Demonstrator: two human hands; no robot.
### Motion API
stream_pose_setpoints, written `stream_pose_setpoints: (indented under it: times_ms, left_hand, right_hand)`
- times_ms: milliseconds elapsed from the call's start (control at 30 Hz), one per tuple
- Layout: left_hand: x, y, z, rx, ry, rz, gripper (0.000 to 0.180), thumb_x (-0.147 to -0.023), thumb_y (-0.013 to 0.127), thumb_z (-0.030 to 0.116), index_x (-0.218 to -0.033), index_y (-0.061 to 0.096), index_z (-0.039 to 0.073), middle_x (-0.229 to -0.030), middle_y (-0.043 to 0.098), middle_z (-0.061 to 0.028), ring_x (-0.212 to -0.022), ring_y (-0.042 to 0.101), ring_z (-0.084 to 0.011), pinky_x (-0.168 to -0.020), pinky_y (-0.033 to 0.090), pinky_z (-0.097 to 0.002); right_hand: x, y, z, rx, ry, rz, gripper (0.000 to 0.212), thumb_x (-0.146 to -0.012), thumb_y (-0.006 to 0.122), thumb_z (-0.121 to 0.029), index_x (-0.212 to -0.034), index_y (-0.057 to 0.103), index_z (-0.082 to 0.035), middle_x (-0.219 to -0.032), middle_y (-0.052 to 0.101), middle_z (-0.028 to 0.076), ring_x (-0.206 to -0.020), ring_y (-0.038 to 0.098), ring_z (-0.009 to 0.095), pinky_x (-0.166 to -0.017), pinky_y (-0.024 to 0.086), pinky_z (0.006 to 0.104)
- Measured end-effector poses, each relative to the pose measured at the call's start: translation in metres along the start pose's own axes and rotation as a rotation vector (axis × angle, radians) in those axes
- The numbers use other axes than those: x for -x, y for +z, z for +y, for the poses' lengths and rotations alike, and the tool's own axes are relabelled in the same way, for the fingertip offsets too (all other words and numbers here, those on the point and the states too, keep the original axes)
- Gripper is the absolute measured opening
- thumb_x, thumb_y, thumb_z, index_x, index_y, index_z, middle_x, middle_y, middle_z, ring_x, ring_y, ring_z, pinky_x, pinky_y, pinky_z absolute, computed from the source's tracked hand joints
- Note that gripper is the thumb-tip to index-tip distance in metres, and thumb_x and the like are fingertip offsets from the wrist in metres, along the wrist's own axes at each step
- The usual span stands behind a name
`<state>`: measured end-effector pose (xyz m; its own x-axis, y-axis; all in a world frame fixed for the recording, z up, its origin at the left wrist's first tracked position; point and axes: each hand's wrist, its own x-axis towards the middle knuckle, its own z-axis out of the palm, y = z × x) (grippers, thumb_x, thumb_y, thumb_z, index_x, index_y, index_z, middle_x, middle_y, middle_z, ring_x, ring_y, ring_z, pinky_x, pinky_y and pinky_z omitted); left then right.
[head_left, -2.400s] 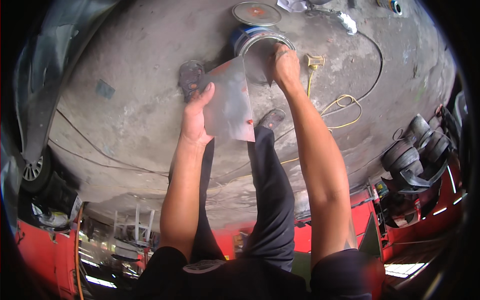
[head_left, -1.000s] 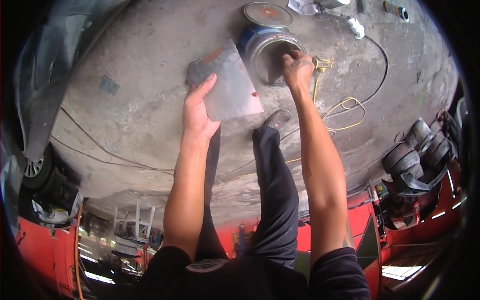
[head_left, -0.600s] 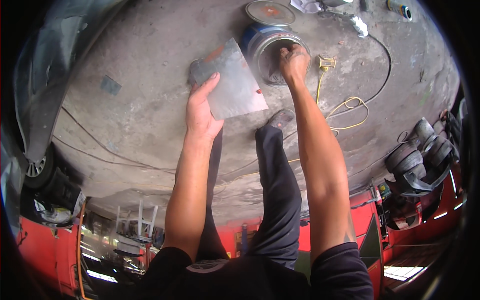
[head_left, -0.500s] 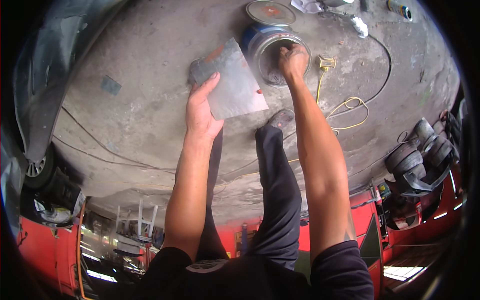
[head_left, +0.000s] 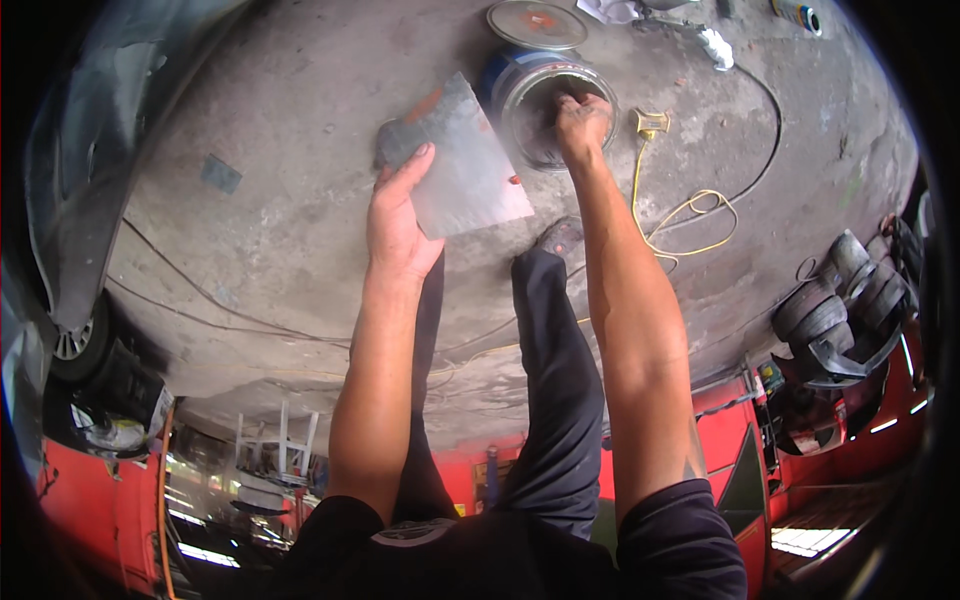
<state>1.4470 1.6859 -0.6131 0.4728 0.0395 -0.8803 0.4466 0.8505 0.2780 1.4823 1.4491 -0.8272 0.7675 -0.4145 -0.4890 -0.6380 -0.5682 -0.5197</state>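
A flat, pale grey metal sheet (head_left: 468, 165) with orange-red smears along its far edges is gripped in my left hand (head_left: 398, 215), the thumb pressed on its upper face. To the right of the sheet, a round blue can (head_left: 506, 68) stands on the floor with its mouth open. My right hand (head_left: 584, 125) reaches into that mouth with curled fingers. The can's wall and the hand itself hide whatever those fingers hold. Just beyond the can lies its round lid (head_left: 538, 25), marked with an orange-red smear.
Right of the can lies a yellow plug or socket (head_left: 651, 122) on a looped yellow cord. A dark cable (head_left: 779, 130) curves farther right. At the left rises a grey vehicle panel (head_left: 90, 180). Dark piled parts (head_left: 830, 310) sit at the right. My shoe (head_left: 562, 237) is near the can.
The whole view has shifted slightly. My right hand has moved a little within the can's mouth, while my left hand keeps the sheet in nearly the same place.
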Motion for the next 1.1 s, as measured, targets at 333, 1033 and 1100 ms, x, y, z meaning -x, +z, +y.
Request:
stream_pose_setpoints:
  times_ms: [333, 1033, 1100]
  left_hand:
    - [0.000, -0.005, 0.001, 0.003, 0.009, 0.032, 0.036, -0.100, 0.064, 0.015, -0.133, 0.059, 0.000, -0.128, 0.067, -0.0112, -0.119, 0.064, -0.0256, -0.106, 0.049, -0.0430]
    - [0.002, 0.010, -0.005, -0.055, 0.138, -0.098, 0.052, -0.103, 0.060, 0.013, -0.151, 0.043, 0.002, -0.143, 0.057, -0.0129, -0.134, 0.055, -0.0273, -0.113, 0.044, -0.0435]
    - [0.009, 0.017, -0.010, -0.012, 0.098, -0.078, 0.050, -0.103, 0.061, 0.013, -0.149, 0.044, 0.003, -0.142, 0.057, -0.0123, -0.132, 0.056, -0.0274, -0.112, 0.045, -0.0447]
  right_hand:
    - [0.040, -0.048, -0.069, 0.086, -0.067, 0.036, 0.032, -0.084, 0.073, -0.013, -0.107, 0.075, 0.008, -0.097, 0.074, 0.030, -0.095, 0.075, 0.042, -0.088, 0.057, 0.0424]
    - [0.117, -0.228, -0.083, -0.383, -0.048, -0.209, 0.028, -0.099, 0.070, -0.013, -0.120, 0.071, 0.004, -0.100, 0.073, 0.002, -0.090, 0.064, 0.008, -0.082, 0.051, 0.0247]
    - [0.136, -0.259, -0.095, -0.358, -0.082, -0.199, 0.026, -0.098, 0.071, -0.011, -0.119, 0.071, 0.004, -0.103, 0.074, 0.003, -0.093, 0.064, 0.009, -0.084, 0.051, 0.0251]
